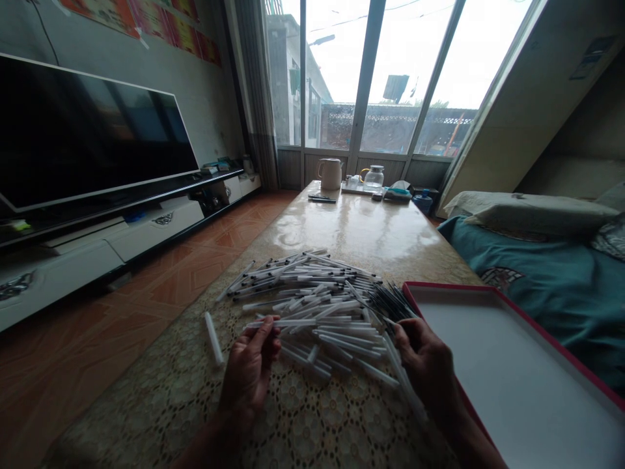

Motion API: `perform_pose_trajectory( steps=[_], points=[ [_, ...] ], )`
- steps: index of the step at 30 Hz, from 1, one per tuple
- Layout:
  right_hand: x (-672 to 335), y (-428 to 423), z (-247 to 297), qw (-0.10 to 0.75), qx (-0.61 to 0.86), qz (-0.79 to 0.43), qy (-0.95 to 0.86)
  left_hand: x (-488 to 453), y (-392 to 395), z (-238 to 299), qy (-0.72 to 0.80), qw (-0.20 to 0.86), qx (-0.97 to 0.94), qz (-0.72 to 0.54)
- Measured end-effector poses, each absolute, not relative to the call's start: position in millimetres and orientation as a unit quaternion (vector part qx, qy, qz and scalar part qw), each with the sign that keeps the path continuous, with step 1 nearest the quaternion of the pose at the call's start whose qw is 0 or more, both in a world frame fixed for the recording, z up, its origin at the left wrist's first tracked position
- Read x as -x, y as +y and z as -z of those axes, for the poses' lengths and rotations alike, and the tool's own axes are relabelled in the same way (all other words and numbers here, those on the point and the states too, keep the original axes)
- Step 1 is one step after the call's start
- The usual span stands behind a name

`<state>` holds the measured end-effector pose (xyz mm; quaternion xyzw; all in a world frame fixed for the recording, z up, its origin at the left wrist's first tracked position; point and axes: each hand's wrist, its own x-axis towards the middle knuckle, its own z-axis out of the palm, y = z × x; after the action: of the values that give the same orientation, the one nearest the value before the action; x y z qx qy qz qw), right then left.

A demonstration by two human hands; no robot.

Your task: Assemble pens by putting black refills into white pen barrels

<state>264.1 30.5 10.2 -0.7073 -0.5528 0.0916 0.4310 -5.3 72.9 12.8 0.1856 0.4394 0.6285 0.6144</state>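
My left hand (251, 365) pinches a translucent white pen barrel (293, 323) between thumb and fingers, holding it roughly level above the pile. Many similar pen barrels (349, 335) lie loosely across the table in front of me, and farther back are white pens with dark ends (293, 270). At the right of the pile, my right hand (424, 352) is closed in a pinch on a thin stick that looks like a pen refill (388, 320). Just beyond its fingers lies a bunch of dark pen refills (388, 298). One barrel (213, 339) rests apart on the left.
A shallow white tray with a red rim (454, 284) stands at the right. A kettle (331, 174), a glass pitcher (374, 178) and a tissue pack (398, 190) stand at the table's far end. A bed (541, 260) borders the right side.
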Motion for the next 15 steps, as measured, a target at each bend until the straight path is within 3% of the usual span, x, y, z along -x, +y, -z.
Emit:
perform_pose_trajectory(
  steps=[4, 9, 15],
  points=[
    [-277.7, 36.7, -3.0, 0.404, 0.774, 0.015, -0.486, 0.2, 69.8, -12.9, 0.465, 0.626, -0.26, -0.569],
    [-271.7, 36.7, 0.5, 0.402, 0.759, 0.006, -0.512, -6.4, 66.9, -15.4, 0.481, 0.616, -0.384, -0.492],
    [-257.7, 32.4, 8.7, 0.405, 0.71, -0.04, -0.575, -6.0, 68.4, -9.3, 0.488, 0.551, -0.431, -0.522]
  ],
)
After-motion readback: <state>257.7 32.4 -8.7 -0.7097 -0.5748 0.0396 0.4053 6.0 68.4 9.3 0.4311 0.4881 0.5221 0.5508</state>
